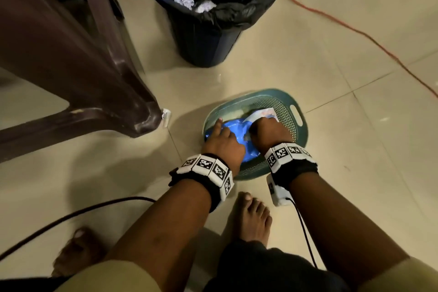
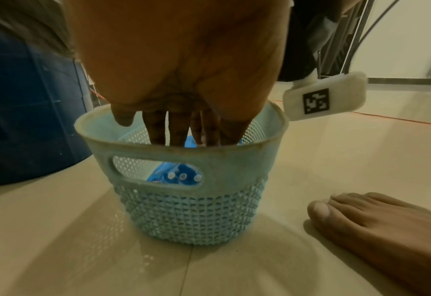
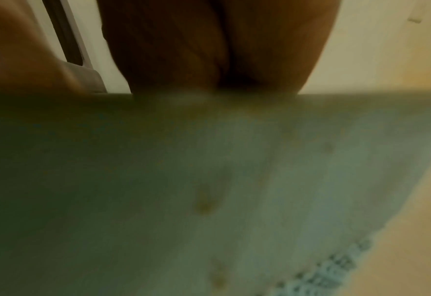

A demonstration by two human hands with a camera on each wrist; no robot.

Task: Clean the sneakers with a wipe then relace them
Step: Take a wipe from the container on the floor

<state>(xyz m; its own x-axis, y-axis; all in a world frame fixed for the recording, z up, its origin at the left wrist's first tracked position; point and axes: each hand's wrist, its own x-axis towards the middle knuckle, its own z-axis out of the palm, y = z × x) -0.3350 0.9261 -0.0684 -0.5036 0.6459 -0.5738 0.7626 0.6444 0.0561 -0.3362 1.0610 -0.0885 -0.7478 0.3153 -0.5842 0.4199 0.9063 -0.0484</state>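
Both grips down inside teal perforated plastic basket (image 1: 288,106): left hand (image 1: 221,141) pressing glossy blue wipe packet (image 1: 233,129), right hand (image 1: 266,129) at its far-right end; closure unclear.

No words, brand names or numbers can be read in any view. The only signs are black-and-white square code markers. From the head view, a row of them runs along the white band on the left wrist (image 1: 208,168), and another row along the white band on the right wrist (image 1: 288,153). From the left wrist view, one such marker stands on a white padded block (image 2: 326,98) seen above and to the right of the basket (image 2: 184,160). The blue packet (image 1: 233,135) inside the basket has a pale printed panel at its far end, too blurred to read. The right wrist view is blurred throughout.
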